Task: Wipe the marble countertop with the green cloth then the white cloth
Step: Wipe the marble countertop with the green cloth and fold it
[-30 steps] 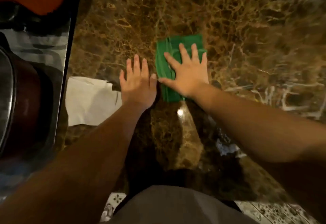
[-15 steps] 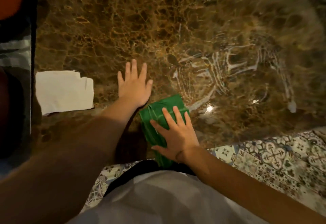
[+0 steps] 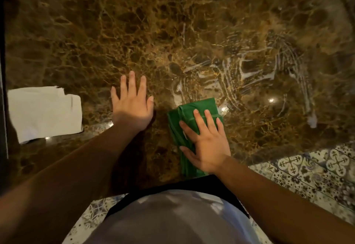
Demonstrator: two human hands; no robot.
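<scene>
A folded green cloth (image 3: 194,113) lies on the brown marble countertop (image 3: 172,32) near its front edge. My right hand (image 3: 205,144) presses flat on the cloth with fingers spread, covering its near half. My left hand (image 3: 132,105) rests flat on the bare marble just left of the cloth, holding nothing. A folded white cloth (image 3: 44,111) lies on the counter at the far left, apart from both hands. White wet streaks (image 3: 249,78) mark the marble beyond and to the right of the green cloth.
A dark edge (image 3: 2,71) runs down the counter's left side. Patterned blue-and-white floor tiles (image 3: 311,169) show below the counter's front edge at the right. My grey shirt (image 3: 169,218) fills the bottom middle.
My right hand pulled the green cloth from the middle of the counter back toward the front edge, then shifted it slightly right. The left hand stayed flat on the marble.
</scene>
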